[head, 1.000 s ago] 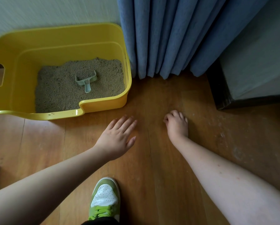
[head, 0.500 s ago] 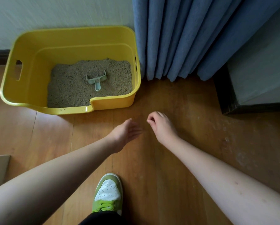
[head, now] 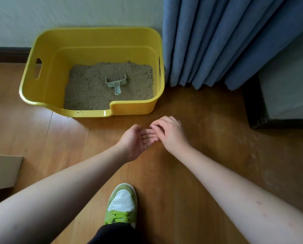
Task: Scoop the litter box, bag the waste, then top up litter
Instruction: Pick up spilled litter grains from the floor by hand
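Both hands meet — left hand (head: 137, 140), right hand (head: 168, 132) (perhaps touching) — near the litter box (head: 41, 95).

- Home, prob. a bedroom or living rm corner
- Wood-look plank floor (head: 191, 173), pale wall w/ dark baseboard (head: 8, 54)
- Blue curtain (head: 217, 41) hangs to the floor
- Yellow cat litter box (head: 47, 67) by the wall = pet household
- Dark furniture base (head: 256, 110) at right

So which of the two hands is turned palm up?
The left hand, cupped palm up; the right hand shows its back, fingers curled above the left's fingertips.
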`<move>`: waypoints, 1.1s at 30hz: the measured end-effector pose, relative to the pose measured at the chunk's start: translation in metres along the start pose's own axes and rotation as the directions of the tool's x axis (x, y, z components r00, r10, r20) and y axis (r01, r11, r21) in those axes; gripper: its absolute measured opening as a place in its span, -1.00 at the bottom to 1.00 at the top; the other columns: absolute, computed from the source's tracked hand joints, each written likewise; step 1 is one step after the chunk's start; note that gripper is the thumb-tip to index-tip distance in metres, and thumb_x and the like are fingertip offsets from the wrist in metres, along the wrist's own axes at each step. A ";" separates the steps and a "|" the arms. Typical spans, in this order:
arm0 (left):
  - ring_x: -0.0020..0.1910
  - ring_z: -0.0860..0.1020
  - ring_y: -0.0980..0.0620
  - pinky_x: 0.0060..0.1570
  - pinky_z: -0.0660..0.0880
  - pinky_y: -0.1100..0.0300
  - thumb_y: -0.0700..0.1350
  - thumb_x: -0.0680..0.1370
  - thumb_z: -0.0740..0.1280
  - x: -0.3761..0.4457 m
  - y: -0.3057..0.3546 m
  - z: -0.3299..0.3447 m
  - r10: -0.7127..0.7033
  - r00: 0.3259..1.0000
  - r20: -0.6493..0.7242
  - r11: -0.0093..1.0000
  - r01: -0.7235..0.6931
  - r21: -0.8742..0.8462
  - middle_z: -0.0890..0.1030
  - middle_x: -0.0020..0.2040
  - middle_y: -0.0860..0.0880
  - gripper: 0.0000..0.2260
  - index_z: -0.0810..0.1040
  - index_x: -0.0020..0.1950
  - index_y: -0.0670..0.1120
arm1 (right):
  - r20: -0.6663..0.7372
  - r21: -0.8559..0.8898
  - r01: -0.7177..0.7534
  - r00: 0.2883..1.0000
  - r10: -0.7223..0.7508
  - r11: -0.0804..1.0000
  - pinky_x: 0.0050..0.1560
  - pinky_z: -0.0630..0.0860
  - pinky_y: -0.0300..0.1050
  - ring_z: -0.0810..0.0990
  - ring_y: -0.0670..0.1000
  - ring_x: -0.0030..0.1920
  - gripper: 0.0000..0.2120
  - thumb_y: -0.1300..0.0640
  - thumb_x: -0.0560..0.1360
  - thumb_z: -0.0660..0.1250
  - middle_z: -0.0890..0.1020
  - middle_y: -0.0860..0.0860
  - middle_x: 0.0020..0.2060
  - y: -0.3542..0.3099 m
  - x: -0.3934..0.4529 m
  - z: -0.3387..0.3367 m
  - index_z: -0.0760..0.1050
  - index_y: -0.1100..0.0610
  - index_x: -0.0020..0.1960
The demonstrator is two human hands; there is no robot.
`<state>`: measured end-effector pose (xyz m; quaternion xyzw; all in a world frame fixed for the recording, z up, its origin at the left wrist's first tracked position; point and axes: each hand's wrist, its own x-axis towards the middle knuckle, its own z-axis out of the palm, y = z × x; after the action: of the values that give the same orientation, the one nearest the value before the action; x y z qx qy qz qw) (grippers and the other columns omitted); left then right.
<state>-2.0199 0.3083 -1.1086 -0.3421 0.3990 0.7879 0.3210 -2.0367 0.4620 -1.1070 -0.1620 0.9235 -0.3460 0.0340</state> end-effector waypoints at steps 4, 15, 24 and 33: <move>-0.09 0.68 -0.09 -0.04 0.60 0.18 -0.04 0.67 -0.05 -0.004 0.005 -0.012 0.004 0.999 -0.038 1.000 -0.004 -0.014 0.67 -0.01 -0.27 -0.51 0.58 0.10 -0.32 | -0.056 -0.035 -0.211 0.976 0.208 0.977 0.02 0.47 -0.04 0.55 0.08 0.01 -0.84 0.10 0.56 0.27 0.64 0.02 -0.02 0.027 0.007 0.007 0.62 0.05 0.03; 0.24 0.57 -0.20 0.22 0.50 0.08 -0.04 0.66 -0.07 -0.008 0.032 -0.015 -0.026 0.997 0.071 0.999 0.028 -0.024 0.59 0.20 -0.33 -0.49 0.51 0.24 -0.35 | 0.079 -0.013 -0.544 0.836 0.544 0.839 0.07 0.45 -0.19 0.56 0.06 0.06 -0.73 0.18 0.52 0.34 0.58 0.06 0.09 0.085 0.034 0.038 0.53 0.12 0.22; 0.22 0.58 -0.20 0.24 0.49 0.06 -0.05 0.65 -0.07 -0.009 0.024 -0.027 -0.067 0.997 0.025 0.998 0.067 -0.019 0.60 0.17 -0.33 -0.50 0.53 0.21 -0.35 | -0.018 -0.067 -0.585 0.810 0.586 0.808 -0.09 0.44 -0.17 0.57 0.04 -0.02 -0.92 0.10 0.49 0.38 0.57 -0.01 -0.02 0.085 0.053 0.051 0.59 0.01 -0.01; 0.21 0.59 -0.21 0.28 0.47 0.04 -0.07 0.65 -0.07 -0.003 0.033 -0.030 -0.066 0.998 0.010 0.998 0.067 -0.019 0.60 0.17 -0.34 -0.51 0.52 0.23 -0.36 | -0.012 -0.129 -0.632 0.772 0.636 0.765 -0.05 0.45 -0.10 0.53 0.11 0.09 -0.90 0.09 0.56 0.28 0.55 0.05 0.09 0.083 0.061 0.057 0.58 0.03 -0.04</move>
<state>-2.0348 0.2664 -1.1061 -0.3546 0.3782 0.7821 0.3456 -2.1070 0.4650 -1.2013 0.1516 0.9431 -0.2528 0.1537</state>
